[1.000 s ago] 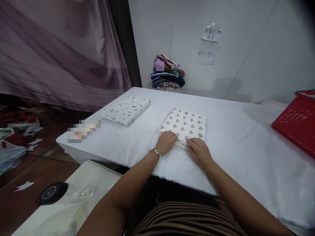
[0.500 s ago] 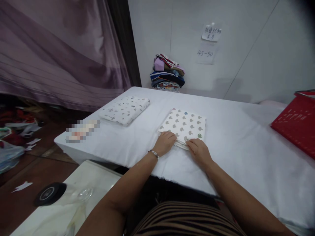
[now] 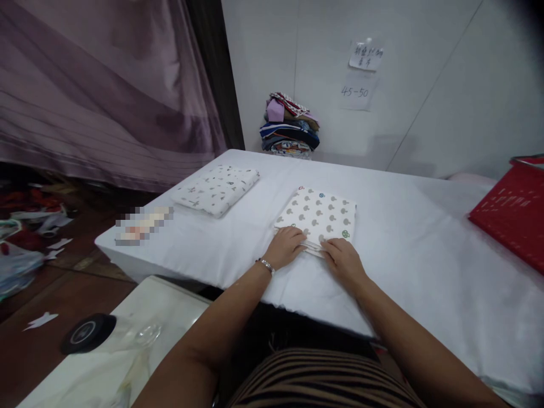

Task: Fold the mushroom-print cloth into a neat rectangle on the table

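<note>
A folded white cloth [image 3: 318,212] with grey mushroom-like prints lies flat on the white-covered table [image 3: 408,226]. My left hand [image 3: 287,246], with a bracelet at its wrist, grips the cloth's near left edge, fingers closed. At the near right edge, my right hand [image 3: 342,258] pinches the layers between thumb and fingers. Several folded layers show between the two hands. A second folded cloth [image 3: 219,190], white with small dark prints, rests farther left, touched by neither hand.
A pile of folded clothes [image 3: 291,124] stands behind the table by the wall. A red basket [image 3: 514,209] is at the right edge. On a lower white surface [image 3: 170,300] at the near left lies a black round object [image 3: 89,333]. A purple curtain [image 3: 127,85] hangs at the left.
</note>
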`<state>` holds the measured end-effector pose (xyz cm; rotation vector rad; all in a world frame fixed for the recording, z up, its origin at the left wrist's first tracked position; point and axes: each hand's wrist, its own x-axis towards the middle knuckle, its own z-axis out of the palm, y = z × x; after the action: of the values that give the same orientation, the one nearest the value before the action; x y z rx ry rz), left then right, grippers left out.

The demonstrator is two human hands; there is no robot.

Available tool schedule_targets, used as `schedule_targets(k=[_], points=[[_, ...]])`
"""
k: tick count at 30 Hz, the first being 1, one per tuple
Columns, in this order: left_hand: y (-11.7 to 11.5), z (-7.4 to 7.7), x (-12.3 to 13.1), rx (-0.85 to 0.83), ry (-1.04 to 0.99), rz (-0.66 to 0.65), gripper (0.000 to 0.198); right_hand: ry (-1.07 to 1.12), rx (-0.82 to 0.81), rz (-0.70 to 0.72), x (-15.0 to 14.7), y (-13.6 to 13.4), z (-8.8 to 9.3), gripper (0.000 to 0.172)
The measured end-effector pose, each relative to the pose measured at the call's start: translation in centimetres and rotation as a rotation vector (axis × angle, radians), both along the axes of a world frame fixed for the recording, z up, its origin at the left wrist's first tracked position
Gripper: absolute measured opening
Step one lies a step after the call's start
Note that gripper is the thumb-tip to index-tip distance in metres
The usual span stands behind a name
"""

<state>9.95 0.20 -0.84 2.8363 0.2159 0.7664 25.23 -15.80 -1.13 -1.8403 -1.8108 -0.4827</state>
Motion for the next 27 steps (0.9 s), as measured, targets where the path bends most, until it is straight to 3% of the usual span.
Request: schedule_targets(k=[5, 14, 27], points=[[0.02, -0.22, 0.19, 0.034, -0.014, 0.012, 0.02, -0.007, 0.098, -0.013, 0.06, 0.15, -0.12, 0.024], [0.1, 0.22, 0.95, 0.156, -0.087, 0.105, 0.013, -0.035, -0.005, -0.024, -0.15, 0.26, -0.04, 0.028], [0.58, 0.01, 0.68, 0.32, -0.048, 0.05, 0.019, -0.086, 0.033, 0.006, -0.29, -0.05, -0.25, 0.023]])
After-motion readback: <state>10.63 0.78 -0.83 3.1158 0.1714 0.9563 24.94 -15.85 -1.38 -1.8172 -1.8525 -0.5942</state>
